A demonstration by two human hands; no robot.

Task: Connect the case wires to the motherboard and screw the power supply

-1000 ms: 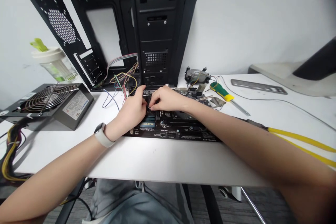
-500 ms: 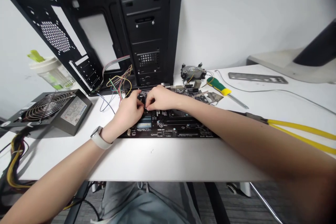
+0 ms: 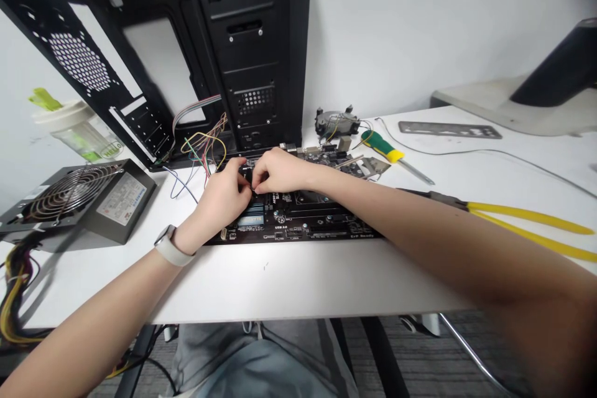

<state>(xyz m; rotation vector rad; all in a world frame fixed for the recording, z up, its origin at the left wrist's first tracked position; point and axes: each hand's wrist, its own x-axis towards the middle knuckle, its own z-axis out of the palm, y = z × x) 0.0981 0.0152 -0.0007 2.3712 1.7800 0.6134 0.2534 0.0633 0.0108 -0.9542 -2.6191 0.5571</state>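
A dark motherboard (image 3: 298, 230) lies flat on the white table, partly covered by my forearms. My left hand (image 3: 226, 193), with a pale watch on its wrist, bends over the board's left part, fingers curled together. Close beside it, my right hand (image 3: 277, 172) pinches at the same spot, thumb and fingertips pressed together. Whatever lies between the fingertips is too small and hidden to name. A blue heatsink (image 3: 252, 216) on the board shows just below the hands. Thin coloured wires (image 3: 212, 143) run from the case to the left of my left hand.
A black computer case (image 3: 256, 56) stands behind the board. At left are a power supply (image 3: 79, 199) and a lidded cup (image 3: 69, 127). On the right lie a CPU cooler (image 3: 336, 123), a green-and-yellow screwdriver (image 3: 382, 148), a metal I/O plate (image 3: 450, 130) and yellow-handled pliers (image 3: 527, 211).
The whole view has shifted slightly, so things appear a little further left. Both hands remain pinched together over the same part of the motherboard.
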